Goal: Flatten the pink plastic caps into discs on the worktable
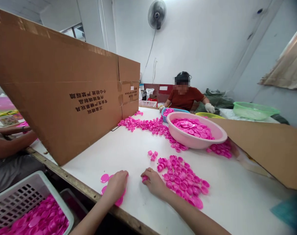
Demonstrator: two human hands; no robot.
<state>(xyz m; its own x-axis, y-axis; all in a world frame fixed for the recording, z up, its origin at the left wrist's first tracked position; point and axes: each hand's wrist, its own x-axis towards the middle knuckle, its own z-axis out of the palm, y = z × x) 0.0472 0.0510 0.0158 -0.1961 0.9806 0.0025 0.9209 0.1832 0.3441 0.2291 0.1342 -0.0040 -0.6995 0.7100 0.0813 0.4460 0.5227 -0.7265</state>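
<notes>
My right hand (153, 183) is closed, pinching a small pink plastic cup (144, 178) between thumb and fingers just above the white table. To its right lies a loose heap of similar pink cups (184, 179), with several more cups (153, 155) a little farther off. My left hand (117, 185) is near the table's front edge, over some flat round pink discs (104, 178). Its fingers curl downward and together, and whatever they hold is hidden behind the back of the hand.
A large cardboard box (65, 88) walls off the left. A pink basin (196, 143) of discs stands behind the cups. A white crate (44, 178) of pink pieces sits low left. A cardboard flap (268, 147) is at right. A gloved co-worker (185, 98) sits opposite; another person's arm (13, 142) shows left.
</notes>
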